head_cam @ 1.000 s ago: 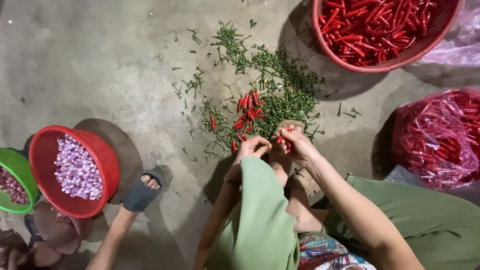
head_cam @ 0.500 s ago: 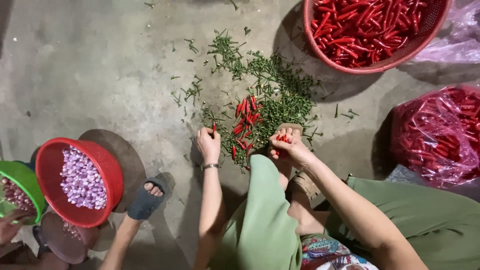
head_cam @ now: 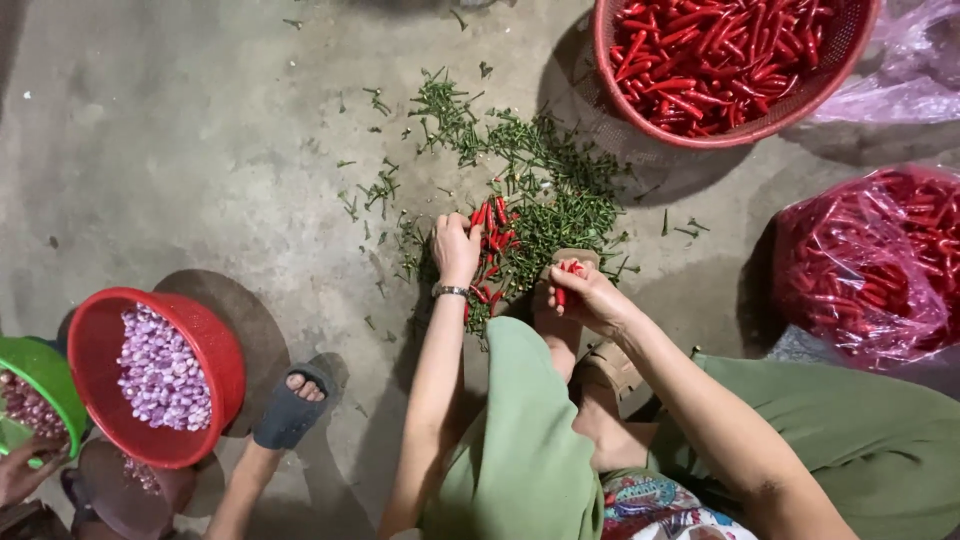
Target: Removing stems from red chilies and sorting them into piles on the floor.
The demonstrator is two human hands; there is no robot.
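Grey concrete floor (head_cam: 180, 150) carries a scatter of green chilli stems (head_cam: 540, 180). Far right, round red plastic basket (head_cam: 735, 128) of chillies. Left hand (head_cam: 457, 248) fingers grasp loose red chillies (head_cam: 490, 225) centre; right hand (head_cam: 585, 295) clenched on small red chilli (head_cam: 566, 272).

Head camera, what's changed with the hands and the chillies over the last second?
The left hand left the right hand, where both met a second ago, and reached forward to the small heap of red chillies on the floor, its fingers now on them. The right hand stayed near the sandalled foot, holding a few chillies. The stem pile, the chilli basket and the red bowl kept their places.
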